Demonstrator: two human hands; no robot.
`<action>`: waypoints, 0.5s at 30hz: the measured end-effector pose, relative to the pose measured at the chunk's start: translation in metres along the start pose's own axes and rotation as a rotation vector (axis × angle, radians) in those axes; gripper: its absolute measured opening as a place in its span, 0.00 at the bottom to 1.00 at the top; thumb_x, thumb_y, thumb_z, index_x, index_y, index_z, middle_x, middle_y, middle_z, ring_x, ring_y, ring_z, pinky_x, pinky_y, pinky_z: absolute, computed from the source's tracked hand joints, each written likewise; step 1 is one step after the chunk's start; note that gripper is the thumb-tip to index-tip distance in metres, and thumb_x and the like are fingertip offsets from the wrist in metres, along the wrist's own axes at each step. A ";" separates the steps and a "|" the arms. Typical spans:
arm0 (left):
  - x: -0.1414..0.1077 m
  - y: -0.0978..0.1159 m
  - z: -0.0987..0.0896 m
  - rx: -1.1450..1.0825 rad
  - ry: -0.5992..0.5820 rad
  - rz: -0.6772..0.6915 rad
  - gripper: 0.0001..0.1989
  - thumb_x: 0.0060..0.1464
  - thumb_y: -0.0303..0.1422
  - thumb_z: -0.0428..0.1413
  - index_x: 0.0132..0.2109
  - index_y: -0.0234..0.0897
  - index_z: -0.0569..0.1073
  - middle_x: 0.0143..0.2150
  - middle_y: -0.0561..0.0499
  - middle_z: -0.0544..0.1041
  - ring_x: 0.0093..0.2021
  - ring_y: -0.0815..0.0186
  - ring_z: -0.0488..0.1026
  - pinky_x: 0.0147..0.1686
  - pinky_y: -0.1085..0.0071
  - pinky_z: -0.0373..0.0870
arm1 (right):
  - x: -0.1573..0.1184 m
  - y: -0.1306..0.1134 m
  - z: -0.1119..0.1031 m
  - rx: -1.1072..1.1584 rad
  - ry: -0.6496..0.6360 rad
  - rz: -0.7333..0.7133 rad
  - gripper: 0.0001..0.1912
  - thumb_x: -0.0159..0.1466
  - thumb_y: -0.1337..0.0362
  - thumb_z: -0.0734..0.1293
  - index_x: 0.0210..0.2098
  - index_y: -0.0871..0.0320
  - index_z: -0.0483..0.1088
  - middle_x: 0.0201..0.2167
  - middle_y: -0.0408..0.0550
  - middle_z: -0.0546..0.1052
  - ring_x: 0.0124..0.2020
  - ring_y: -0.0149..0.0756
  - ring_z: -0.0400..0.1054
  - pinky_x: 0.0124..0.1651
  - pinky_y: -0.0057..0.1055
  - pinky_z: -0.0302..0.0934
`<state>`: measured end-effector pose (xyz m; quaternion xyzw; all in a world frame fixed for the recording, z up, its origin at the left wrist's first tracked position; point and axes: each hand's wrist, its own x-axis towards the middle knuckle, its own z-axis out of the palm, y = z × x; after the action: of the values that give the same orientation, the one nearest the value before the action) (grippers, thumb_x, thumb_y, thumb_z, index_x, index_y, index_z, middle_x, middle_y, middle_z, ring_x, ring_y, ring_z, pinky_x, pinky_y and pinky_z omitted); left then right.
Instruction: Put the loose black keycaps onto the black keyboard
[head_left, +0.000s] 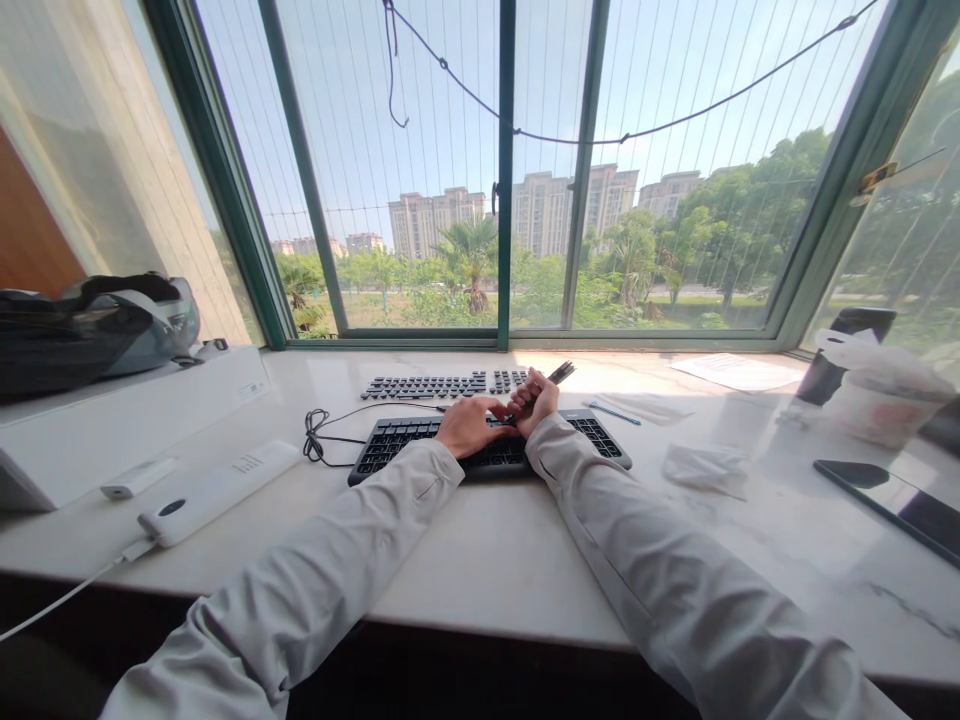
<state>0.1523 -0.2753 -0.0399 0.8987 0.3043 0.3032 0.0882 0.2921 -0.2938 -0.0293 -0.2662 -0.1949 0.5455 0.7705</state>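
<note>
Just under the fingers is a black computer keyboard point(495, 463), lying flat on a white table point(480, 580). The left hand point(471, 427) rests over its middle, thumb and pointing finger bent in; I can't tell if they pinch anything. The right hand point(538, 405) is curled tight around a dark, bristly tool point(561, 373) that pokes out toward two o'clock. The keyboard is long and thin, with rows of little dark squares, and the hands hide part of it.

Take the keyboard as the middle of a clock, with twelve toward the window. A crumpled clear plastic bag point(705, 465) is at three o'clock, a loopy black cable point(319, 432) at nine, and a thin blue stick point(615, 412) at two. Loose black keycaps point(424, 387) sit in neat rows at eleven. Far off at twelve is the green-framed window point(506, 230).
</note>
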 end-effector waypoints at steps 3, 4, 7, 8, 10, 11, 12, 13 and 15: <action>0.001 0.000 0.001 -0.042 0.021 -0.012 0.17 0.46 0.49 0.58 0.39 0.44 0.78 0.37 0.54 0.79 0.40 0.62 0.75 0.44 0.70 0.67 | -0.003 -0.003 0.000 0.047 0.016 0.032 0.24 0.57 0.54 0.64 0.18 0.55 0.44 0.11 0.36 0.51 0.14 0.25 0.47 0.16 0.26 0.52; 0.001 0.000 0.001 -0.058 0.029 -0.013 0.17 0.47 0.48 0.58 0.38 0.43 0.78 0.37 0.54 0.79 0.40 0.63 0.75 0.44 0.70 0.67 | -0.004 -0.003 0.000 0.059 0.012 0.042 0.23 0.57 0.54 0.63 0.18 0.55 0.45 0.11 0.36 0.52 0.14 0.26 0.49 0.18 0.27 0.56; 0.003 -0.001 0.001 -0.104 0.046 -0.017 0.17 0.48 0.48 0.57 0.37 0.41 0.79 0.37 0.53 0.80 0.39 0.63 0.75 0.45 0.70 0.67 | -0.005 -0.004 -0.002 0.063 -0.037 0.055 0.22 0.57 0.53 0.64 0.19 0.55 0.49 0.12 0.36 0.55 0.15 0.26 0.52 0.22 0.30 0.62; 0.004 -0.002 0.000 -0.117 0.046 -0.016 0.17 0.48 0.48 0.57 0.38 0.41 0.79 0.37 0.53 0.79 0.39 0.63 0.75 0.45 0.70 0.67 | -0.005 -0.005 -0.002 0.060 -0.052 0.046 0.21 0.57 0.53 0.64 0.19 0.55 0.49 0.13 0.36 0.55 0.15 0.26 0.52 0.22 0.30 0.62; 0.005 -0.004 -0.001 -0.132 0.032 -0.017 0.18 0.48 0.48 0.56 0.40 0.42 0.78 0.38 0.53 0.79 0.40 0.63 0.75 0.45 0.70 0.67 | -0.005 -0.006 -0.002 0.054 -0.060 0.003 0.21 0.57 0.53 0.64 0.20 0.55 0.50 0.14 0.36 0.56 0.16 0.26 0.53 0.23 0.30 0.63; 0.005 -0.004 -0.002 -0.127 0.020 -0.021 0.19 0.48 0.49 0.56 0.41 0.42 0.78 0.38 0.54 0.79 0.39 0.63 0.75 0.45 0.70 0.67 | -0.005 -0.008 -0.001 0.051 -0.055 -0.029 0.21 0.57 0.52 0.64 0.20 0.55 0.50 0.14 0.36 0.56 0.16 0.26 0.54 0.23 0.29 0.63; 0.005 -0.005 -0.003 -0.109 0.010 -0.024 0.20 0.47 0.50 0.57 0.42 0.43 0.78 0.38 0.53 0.79 0.40 0.63 0.75 0.44 0.70 0.67 | -0.005 -0.010 0.000 0.046 -0.048 -0.067 0.21 0.57 0.52 0.64 0.20 0.55 0.50 0.14 0.35 0.56 0.16 0.25 0.53 0.21 0.27 0.61; 0.005 -0.006 -0.003 -0.082 0.003 -0.021 0.21 0.46 0.51 0.57 0.42 0.43 0.78 0.38 0.53 0.79 0.40 0.62 0.74 0.44 0.69 0.67 | -0.005 -0.013 0.001 0.035 -0.042 -0.107 0.21 0.57 0.52 0.64 0.20 0.55 0.49 0.14 0.35 0.55 0.15 0.25 0.52 0.19 0.25 0.58; 0.004 -0.005 -0.003 -0.019 -0.008 0.004 0.23 0.44 0.53 0.58 0.42 0.43 0.78 0.39 0.52 0.78 0.41 0.61 0.74 0.44 0.68 0.67 | -0.004 -0.018 0.002 -0.019 -0.031 -0.177 0.22 0.56 0.52 0.65 0.20 0.55 0.48 0.13 0.34 0.53 0.13 0.23 0.47 0.13 0.23 0.47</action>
<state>0.1506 -0.2688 -0.0371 0.8996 0.2994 0.3026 0.0977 0.3027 -0.3013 -0.0166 -0.2467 -0.2347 0.4776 0.8099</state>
